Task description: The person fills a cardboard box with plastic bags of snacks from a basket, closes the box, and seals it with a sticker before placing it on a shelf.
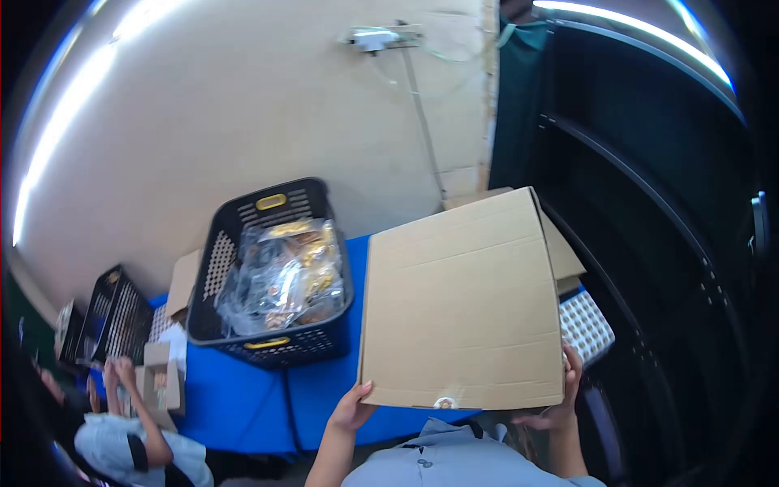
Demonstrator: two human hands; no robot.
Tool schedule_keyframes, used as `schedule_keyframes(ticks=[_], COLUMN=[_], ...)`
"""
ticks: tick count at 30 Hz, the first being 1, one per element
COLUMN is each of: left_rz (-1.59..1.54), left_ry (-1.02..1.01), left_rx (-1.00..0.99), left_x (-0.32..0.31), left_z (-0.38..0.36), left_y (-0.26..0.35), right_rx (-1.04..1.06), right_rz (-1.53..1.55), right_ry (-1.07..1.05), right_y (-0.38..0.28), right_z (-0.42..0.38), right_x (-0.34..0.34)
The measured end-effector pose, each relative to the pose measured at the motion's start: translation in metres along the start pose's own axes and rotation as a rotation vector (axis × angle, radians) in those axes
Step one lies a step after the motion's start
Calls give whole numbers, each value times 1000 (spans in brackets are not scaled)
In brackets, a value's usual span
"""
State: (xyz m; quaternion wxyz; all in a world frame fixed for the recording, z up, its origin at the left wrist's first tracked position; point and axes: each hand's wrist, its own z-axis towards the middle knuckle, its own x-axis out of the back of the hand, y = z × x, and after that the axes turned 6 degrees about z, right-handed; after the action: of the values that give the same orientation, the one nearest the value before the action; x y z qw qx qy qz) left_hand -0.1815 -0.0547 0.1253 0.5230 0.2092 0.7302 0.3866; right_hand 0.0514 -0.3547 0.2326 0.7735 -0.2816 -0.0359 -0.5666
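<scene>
A large brown cardboard box (462, 304) with its top closed is in front of my body. At its lower left corner, my left hand (354, 406) grips the edge, the thumb on top. My right hand (564, 398) holds the lower right side, with some fingers hidden behind and under the box. A small round sticker (445, 402) sits on the near edge. To the left stands a black plastic basket (312, 347) filled with clear plastic bags (280, 276), some with gold-coloured pieces inside.
A blue-covered table (243, 398) bears the basket. Right of the box lies a white tray of round pieces (588, 325). At left, a co-worker's hands (118, 373) are by a small open carton (166, 390), near another black basket (126, 312). Dark shelving (649, 227) stands at right.
</scene>
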Motion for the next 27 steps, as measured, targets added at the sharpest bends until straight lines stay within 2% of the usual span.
schedule_keyframes(ticks=[1,4,5,7,9,11,19,21,23,25,26,27], left_rz=[-15,15,20,16,76,87,240,281,307,227,282,276], left_ry=[-18,-51,-57,-93,-104,-89,-58,22,-5,-51,-154,-171], left_rx=[-9,33,32,56,127,132,89,38,17,-105,-132,-127], left_x=[4,6,7,9,4,-7,-68,-97,-128,-165,-173,-189], left_z=[2,4,7,13,18,23,64,80,104,126,141,153], left_y=[-2,-4,-4,-8,-10,-16,-17,-21,-29,-36,-42,-47], right_rx=[-19,-75,-85,-32,-35,-41,27,46,51,49,53,58], right_rz=[-40,-173,-193,-447,-421,-506,-523,-546,-565,-601,-611,-621], right_ry=[17,-167,-161,-288,-296,-399,-282,-260,-164,-150,-107,-61], right_y=[-9,-38,-40,-43,-49,-50,-10,7,21,32,38,46], right_z=[-4,-5,-10,-23,-25,-29,-44,-47,-49,-44,-43,-43], right_x=[7,23,30,43,51,63,113,133,155,181,194,209])
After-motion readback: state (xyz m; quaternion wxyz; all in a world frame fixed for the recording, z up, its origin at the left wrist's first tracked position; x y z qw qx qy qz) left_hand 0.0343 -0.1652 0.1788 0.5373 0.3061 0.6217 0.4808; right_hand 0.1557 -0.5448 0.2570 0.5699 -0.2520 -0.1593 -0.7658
